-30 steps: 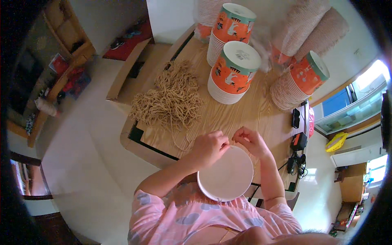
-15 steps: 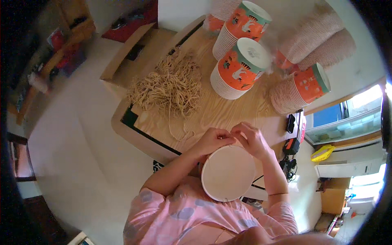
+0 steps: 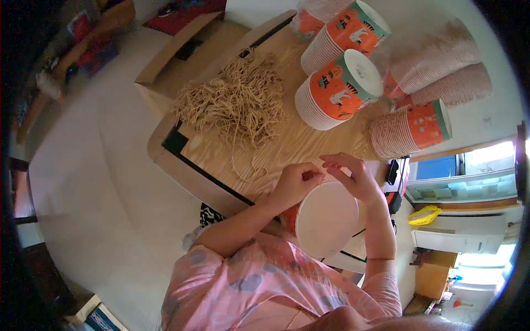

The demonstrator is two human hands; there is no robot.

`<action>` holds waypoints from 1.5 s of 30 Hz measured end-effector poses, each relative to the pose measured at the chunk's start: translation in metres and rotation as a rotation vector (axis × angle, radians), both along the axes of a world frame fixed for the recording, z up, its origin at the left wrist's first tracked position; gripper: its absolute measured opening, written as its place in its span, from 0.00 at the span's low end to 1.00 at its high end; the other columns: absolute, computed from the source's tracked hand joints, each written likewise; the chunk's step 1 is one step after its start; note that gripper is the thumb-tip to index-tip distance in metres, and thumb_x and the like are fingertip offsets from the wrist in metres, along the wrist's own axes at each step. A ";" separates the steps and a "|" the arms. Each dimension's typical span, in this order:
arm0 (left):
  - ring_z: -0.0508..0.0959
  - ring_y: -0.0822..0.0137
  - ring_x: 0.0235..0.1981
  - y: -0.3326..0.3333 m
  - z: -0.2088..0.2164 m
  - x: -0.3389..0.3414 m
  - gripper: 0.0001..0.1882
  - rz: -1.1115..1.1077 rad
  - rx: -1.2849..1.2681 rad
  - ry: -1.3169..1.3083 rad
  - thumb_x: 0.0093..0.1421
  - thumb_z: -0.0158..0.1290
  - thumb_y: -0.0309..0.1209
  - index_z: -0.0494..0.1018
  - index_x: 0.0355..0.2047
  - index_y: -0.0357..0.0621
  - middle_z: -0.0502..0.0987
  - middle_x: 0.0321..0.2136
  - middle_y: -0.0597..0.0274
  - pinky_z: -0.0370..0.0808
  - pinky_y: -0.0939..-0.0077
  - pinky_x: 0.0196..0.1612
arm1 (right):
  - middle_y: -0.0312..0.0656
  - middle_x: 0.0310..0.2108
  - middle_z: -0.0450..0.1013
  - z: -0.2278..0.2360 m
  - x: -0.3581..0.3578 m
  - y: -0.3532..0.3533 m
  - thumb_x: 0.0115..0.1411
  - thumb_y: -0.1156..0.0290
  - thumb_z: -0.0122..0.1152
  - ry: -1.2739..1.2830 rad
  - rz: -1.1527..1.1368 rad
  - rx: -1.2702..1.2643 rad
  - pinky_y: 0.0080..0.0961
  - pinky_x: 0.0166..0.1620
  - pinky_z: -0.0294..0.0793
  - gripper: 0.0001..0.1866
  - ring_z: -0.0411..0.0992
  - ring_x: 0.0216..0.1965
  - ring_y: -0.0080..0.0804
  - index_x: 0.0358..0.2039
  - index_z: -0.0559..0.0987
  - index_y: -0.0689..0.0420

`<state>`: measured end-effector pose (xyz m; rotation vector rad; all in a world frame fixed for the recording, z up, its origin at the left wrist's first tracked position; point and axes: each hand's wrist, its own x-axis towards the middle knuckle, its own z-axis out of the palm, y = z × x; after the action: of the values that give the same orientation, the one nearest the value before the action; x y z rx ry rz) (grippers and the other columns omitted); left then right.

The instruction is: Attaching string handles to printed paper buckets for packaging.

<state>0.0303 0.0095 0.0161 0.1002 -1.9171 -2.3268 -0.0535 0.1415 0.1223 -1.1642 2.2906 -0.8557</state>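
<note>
Fingers of the left hand (image 3: 297, 182) and right hand (image 3: 356, 177) bend close together by the far rim of a paper bucket (image 3: 327, 220) (any grip I cannot tell), apparently steadied against the patterned pink shirt (image 3: 248, 276), with tan twine (image 3: 234, 105) heaped far left, within reach.

No readable text, label, brand, number or sign anywhere in view

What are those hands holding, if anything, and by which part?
It cannot be told: the left hand and right hand are close together at the far rim of the white tub, but any grip is too small to see.
</note>
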 end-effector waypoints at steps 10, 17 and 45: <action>0.76 0.69 0.23 -0.005 0.003 0.004 0.08 -0.019 -0.085 0.006 0.52 0.57 0.29 0.76 0.29 0.36 0.78 0.23 0.56 0.73 0.75 0.30 | 0.41 0.28 0.75 -0.002 0.013 -0.004 0.56 0.69 0.58 -0.071 -0.222 0.170 0.23 0.33 0.72 0.13 0.73 0.29 0.26 0.41 0.76 0.59; 0.73 0.74 0.19 0.001 -0.009 -0.002 0.11 0.047 -0.107 0.080 0.51 0.60 0.35 0.77 0.27 0.39 0.76 0.18 0.61 0.71 0.76 0.24 | 0.39 0.24 0.73 -0.028 0.004 -0.001 0.55 0.72 0.58 -0.051 -0.248 0.076 0.21 0.31 0.70 0.06 0.71 0.27 0.23 0.30 0.77 0.61; 0.71 0.79 0.20 0.000 -0.014 0.001 0.06 0.013 0.009 0.022 0.54 0.56 0.29 0.73 0.25 0.39 0.73 0.17 0.68 0.69 0.81 0.23 | 0.40 0.24 0.64 -0.035 0.010 0.002 0.61 0.71 0.48 -0.163 -0.229 0.034 0.22 0.34 0.65 0.08 0.63 0.29 0.25 0.29 0.68 0.63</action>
<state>0.0308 0.0099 0.0022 0.0876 -1.8906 -2.3187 -0.0436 0.1435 0.0871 -0.7965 2.3215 -0.9526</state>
